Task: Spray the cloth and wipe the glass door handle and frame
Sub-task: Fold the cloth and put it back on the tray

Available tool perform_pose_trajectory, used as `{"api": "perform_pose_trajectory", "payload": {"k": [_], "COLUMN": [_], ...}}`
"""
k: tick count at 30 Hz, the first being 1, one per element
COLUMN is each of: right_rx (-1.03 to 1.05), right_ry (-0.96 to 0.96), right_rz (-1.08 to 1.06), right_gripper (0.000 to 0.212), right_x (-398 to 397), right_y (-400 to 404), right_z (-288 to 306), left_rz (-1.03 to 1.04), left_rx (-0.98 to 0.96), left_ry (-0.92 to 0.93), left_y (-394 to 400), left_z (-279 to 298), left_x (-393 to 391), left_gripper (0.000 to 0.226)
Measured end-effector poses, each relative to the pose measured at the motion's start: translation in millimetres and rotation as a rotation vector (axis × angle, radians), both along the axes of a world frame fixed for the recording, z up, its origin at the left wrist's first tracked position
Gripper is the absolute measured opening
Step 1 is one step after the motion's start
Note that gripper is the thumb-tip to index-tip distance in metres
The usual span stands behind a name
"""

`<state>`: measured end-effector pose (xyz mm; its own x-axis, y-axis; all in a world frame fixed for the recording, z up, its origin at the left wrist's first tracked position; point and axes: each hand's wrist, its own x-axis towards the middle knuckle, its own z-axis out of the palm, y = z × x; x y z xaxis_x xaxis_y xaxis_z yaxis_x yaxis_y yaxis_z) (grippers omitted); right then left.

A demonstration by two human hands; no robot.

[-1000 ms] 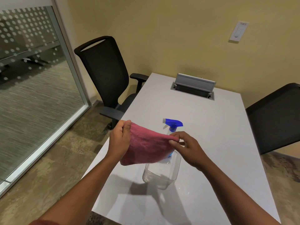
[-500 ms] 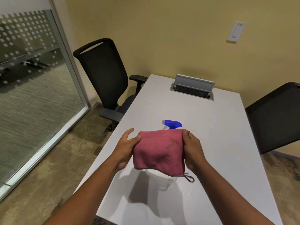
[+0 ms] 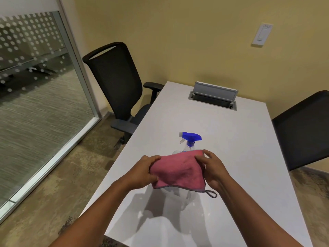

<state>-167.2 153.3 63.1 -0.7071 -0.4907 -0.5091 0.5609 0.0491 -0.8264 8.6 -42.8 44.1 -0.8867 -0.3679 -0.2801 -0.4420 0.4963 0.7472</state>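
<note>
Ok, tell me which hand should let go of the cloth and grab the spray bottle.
Probably the right hand. It sits nearer the spray bottle, whose blue head rises just beyond its fingers. The left hand grips the pink cloth at the far side and could hold it alone.

White table (image 3: 231, 139), two black chairs (image 3: 115, 82)

Colours as I log them from the head view:
- Microfibre cloth (image 3: 179, 171): rose pink, grey stitched edge, grey hanging loop.
- Spray bottle (image 3: 190, 139): clear body, blue trigger head, white nozzle tip.
- Table (image 3: 231, 139): plain glossy white.
- Cable box (image 3: 213, 96): silver-grey lid.
- Office chairs (image 3: 115, 82): black mesh.
- Wall (image 3: 178, 32): mustard yellow; white wall switch (image 3: 262, 34).
- Glass partition (image 3: 26, 41): band of frosted white dots, silver frame.
- Floor (image 3: 53, 184): mottled brown-grey.
</note>
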Motion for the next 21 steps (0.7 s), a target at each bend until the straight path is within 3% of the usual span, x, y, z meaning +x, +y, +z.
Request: {"api": "perform_pose_trajectory", "payload": {"k": [3,8,10,14,17,21], "right_rx": [0.078,0.091,0.075,0.381,0.36,0.181], "right_ry": [0.05,0.187,0.253,0.658,0.671,0.507], "right_rz": [0.11,0.335,0.49,0.793,0.69,0.452], "right_gripper": [0.084,0.055,0.054,0.046,0.032,0.022], "right_x": [-2.2,1.2,4.1,8.6,6.7,0.8], "right_y": [1.6,6.0,10.1,9.2,8.0,8.0], "right_z": [-1.3,-1.8,0.8,0.8,-4.2,-13.3], "left_rz": [0.026,0.066,0.103,0.241,0.365,0.488], "left_rx": [-0.159,-0.232,-0.126,0.139,0.408,0.659], "left_ry": [0.089,0.252,0.29,0.315,0.344,0.366], "left_y": [-3.0,-6.6,-9.4,-11.9,-7.6,-1.3], "left_z": [-2.5,-7.0,-4.6,-4.2,-7.9,-10.8], "left_x": [0.8,0.9,0.9,-1.0,-3.2,-6.1], "left_gripper": [0.043,0.006,0.008,0.014,0.014,0.026]}}
